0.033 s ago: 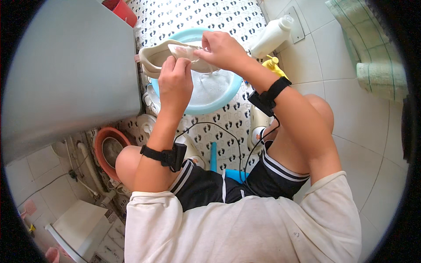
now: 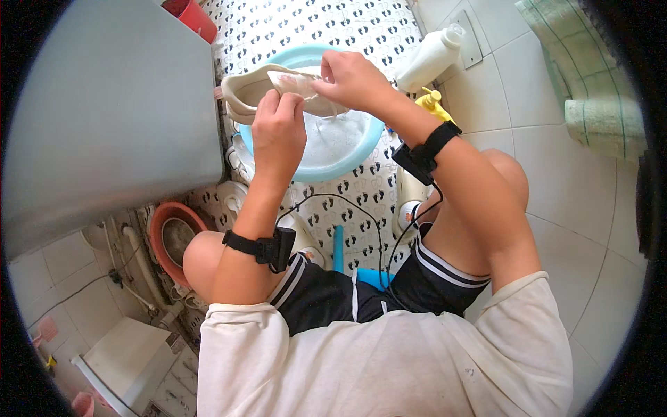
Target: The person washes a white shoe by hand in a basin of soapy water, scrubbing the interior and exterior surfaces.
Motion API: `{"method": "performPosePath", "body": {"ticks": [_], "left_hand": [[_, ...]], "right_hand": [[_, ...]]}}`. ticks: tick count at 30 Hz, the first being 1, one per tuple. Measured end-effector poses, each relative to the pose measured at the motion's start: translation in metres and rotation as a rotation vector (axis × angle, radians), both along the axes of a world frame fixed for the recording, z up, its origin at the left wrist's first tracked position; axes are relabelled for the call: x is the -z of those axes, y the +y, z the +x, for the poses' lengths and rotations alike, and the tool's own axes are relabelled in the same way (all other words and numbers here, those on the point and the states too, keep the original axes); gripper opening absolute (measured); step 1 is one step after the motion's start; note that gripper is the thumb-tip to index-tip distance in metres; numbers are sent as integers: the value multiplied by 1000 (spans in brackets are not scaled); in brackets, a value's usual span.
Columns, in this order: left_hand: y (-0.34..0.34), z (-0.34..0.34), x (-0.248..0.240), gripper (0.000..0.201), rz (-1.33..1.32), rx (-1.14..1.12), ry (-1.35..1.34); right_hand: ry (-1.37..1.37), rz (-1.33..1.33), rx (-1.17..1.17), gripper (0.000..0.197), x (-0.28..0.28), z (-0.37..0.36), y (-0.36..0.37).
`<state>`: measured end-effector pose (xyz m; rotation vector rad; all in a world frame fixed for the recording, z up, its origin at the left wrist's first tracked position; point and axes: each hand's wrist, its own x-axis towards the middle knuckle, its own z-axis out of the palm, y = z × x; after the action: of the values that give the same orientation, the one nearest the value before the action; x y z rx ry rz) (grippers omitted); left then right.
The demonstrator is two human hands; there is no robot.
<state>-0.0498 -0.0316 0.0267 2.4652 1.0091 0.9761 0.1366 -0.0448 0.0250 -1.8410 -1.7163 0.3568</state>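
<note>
Patterned floor [image 2: 323, 217], blue basin [image 2: 326, 172]; above it, our left hand [image 2: 279, 128] and right hand [image 2: 353, 82] pinch one shoe [image 2: 290, 82], likely to contain drips.

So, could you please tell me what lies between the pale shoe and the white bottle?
In the head view: the right hand, at the pale shoe, then a strip of footprint-patterned floor before the white bottle.

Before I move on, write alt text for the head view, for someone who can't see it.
A person's left hand holds a pale shoe over a blue basin of sudsy water, right hand at its tongue. A white bottle and a yellow bottle are to the right, on a footprint-patterned floor.
</note>
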Motion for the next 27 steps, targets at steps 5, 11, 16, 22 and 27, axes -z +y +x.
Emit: {"method": "performPosePath", "body": {"ticks": [5, 11, 16, 22, 27], "left_hand": [[-5, 2, 2, 3, -19, 60, 16], [1, 2, 15, 12, -190, 60, -119], [11, -3, 1, 24, -640, -141, -109], [20, -2, 4, 49, -1223, -306, -691], [20, -5, -4, 58, -1390, -224, -720]], "right_hand": [[-45, -242, 102, 30, -7, -4, -2], [-77, -69, 43, 28, 10, -3, -1], [-27, 11, 55, 28, 4, -12, -4], [-83, 91, -11, 25, -3, -19, -9], [-90, 113, -71, 20, -6, -23, -15]]}}
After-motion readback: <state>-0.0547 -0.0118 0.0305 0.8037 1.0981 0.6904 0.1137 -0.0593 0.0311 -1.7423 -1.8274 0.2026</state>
